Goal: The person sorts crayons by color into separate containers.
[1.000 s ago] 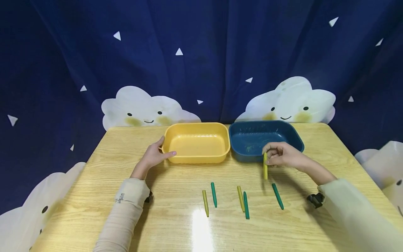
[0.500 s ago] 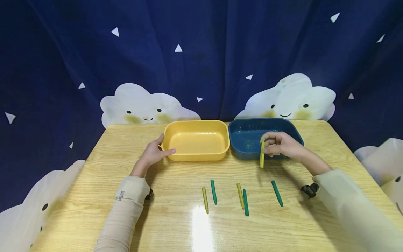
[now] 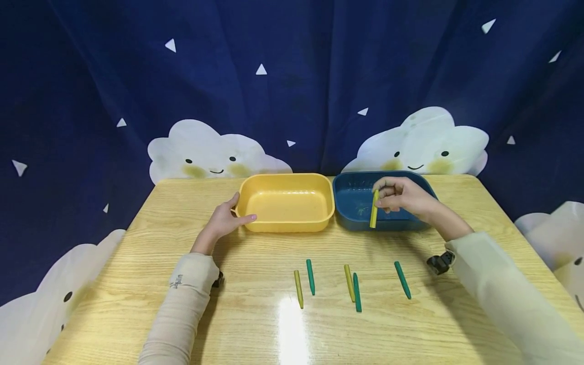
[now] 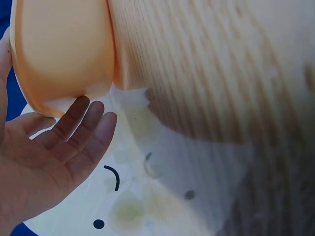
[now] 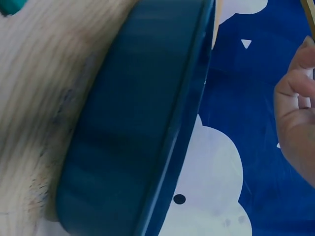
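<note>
In the head view my right hand [image 3: 401, 195] pinches a yellow crayon [image 3: 374, 209] between thumb and fingers, held slanted over the front rim of the dark blue basin [image 3: 353, 195]. The right wrist view catches this crayon [image 5: 309, 14] only at its edge. At the left end of the yellow basin [image 3: 285, 227], my left hand [image 3: 223, 220] rests with its thumb over the front rim. Its other fingers [image 4: 81, 130] lie loosely extended against the basin's end in the left wrist view. On the table lie yellow crayons [image 3: 298, 289] and green crayons [image 3: 311, 277].
Both basins stand side by side at the back of the wooden table [image 3: 255, 324]. Behind it hangs a dark blue curtain [image 3: 301, 61] with white clouds. Another green crayon [image 3: 402, 280] lies at the right, below my right arm's reach.
My right hand has moved up and slightly left with the yellow crayon, from in front of the blue basin to above its front rim. The left hand stays at the yellow basin.
</note>
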`<state>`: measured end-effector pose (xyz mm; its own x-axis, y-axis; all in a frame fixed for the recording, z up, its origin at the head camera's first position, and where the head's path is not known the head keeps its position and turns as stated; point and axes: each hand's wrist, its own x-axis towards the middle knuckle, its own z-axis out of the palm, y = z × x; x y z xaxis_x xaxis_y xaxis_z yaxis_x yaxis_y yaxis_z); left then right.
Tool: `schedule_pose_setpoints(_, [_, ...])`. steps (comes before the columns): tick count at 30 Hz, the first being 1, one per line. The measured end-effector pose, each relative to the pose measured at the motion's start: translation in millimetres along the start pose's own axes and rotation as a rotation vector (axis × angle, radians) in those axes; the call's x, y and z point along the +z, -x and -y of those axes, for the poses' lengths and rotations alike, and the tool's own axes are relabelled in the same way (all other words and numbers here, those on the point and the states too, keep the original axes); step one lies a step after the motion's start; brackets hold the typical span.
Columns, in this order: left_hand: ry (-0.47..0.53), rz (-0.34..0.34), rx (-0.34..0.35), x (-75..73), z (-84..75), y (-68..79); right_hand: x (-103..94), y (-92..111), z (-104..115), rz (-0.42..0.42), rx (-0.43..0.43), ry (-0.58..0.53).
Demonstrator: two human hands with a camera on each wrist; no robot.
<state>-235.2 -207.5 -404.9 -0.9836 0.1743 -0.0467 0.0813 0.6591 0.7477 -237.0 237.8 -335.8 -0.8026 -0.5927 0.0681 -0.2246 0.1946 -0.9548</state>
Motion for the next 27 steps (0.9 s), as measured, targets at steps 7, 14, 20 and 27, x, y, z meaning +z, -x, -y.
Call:
schedule_pose_setpoints(7, [-0.012, -0.005, -0.004, 0.0, -0.4, 0.1, -1.6, -11, 9, -0.009, 0.006, -0.03])
schedule_pose_setpoints(14, [-0.006, 0.0, -0.005, -0.1, -1.0, 1.4, -0.6, -22, 16, -0.054, 0.041, -0.067])
schedule_pose_setpoints(20, [0.0, 0.001, -0.004, -1.0, -1.3, 2.3, 1.0, -35, 20, -0.062, 0.021, -0.104])
schedule_pose_setpoints(27, [0.017, 0.001, -0.005, -0.5, -1.6, 1.8, 2.9, -50, 26, -0.08, 0.023, -0.165])
